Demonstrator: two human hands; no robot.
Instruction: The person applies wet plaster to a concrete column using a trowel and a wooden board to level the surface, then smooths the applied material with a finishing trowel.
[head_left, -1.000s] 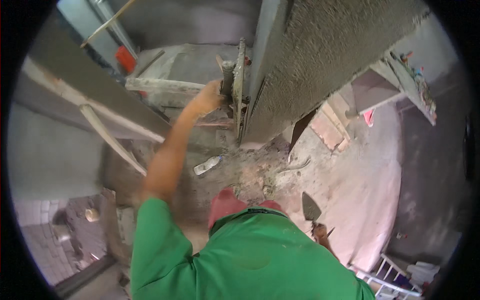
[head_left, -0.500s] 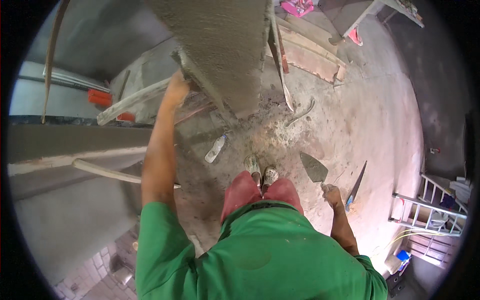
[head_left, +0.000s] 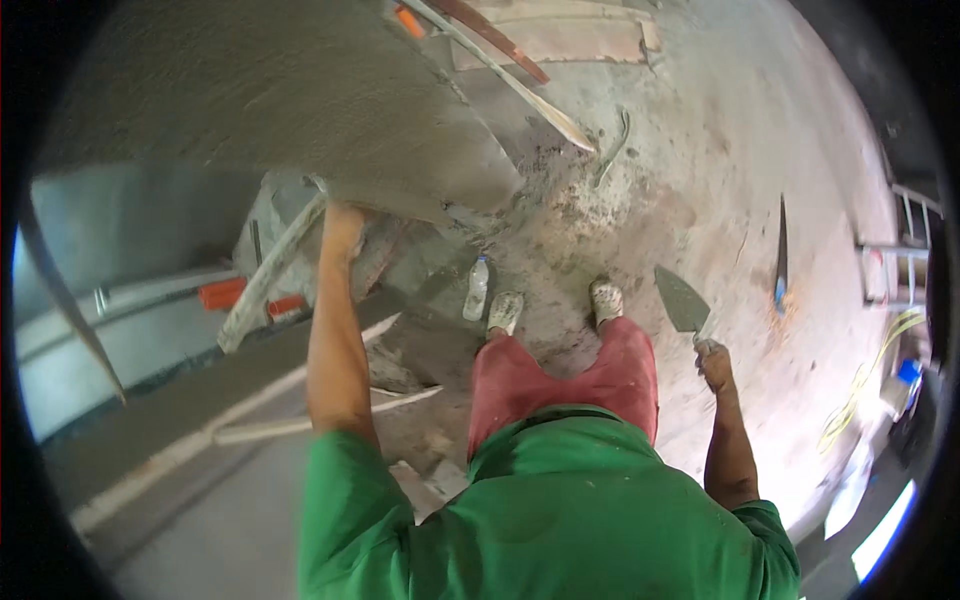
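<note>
My left hand (head_left: 343, 228) reaches up and presses against the lower edge of a rough grey plastered column (head_left: 300, 110), right beside a pale straightedge plank (head_left: 268, 275); whether its fingers grip anything I cannot tell. My right hand (head_left: 712, 360) hangs at my side, closed on the handle of a pointed steel trowel (head_left: 682, 300) whose blade points up and left. My green shirt, red shorts and two dusty shoes (head_left: 555, 305) fill the lower middle.
A plastic bottle (head_left: 477, 288) lies on the mortar-strewn floor by my left foot. A long wooden batten (head_left: 500, 70) and bricks lie beyond. An orange tool (head_left: 240, 295) sits at left. A dark blade-like tool (head_left: 781, 250), a ladder (head_left: 905, 250) and a yellow hose (head_left: 865, 385) are at right.
The view has swung further down and left, so the column now spreads across the top. My left hand stays on the column's edge; my right hand still carries the trowel.
</note>
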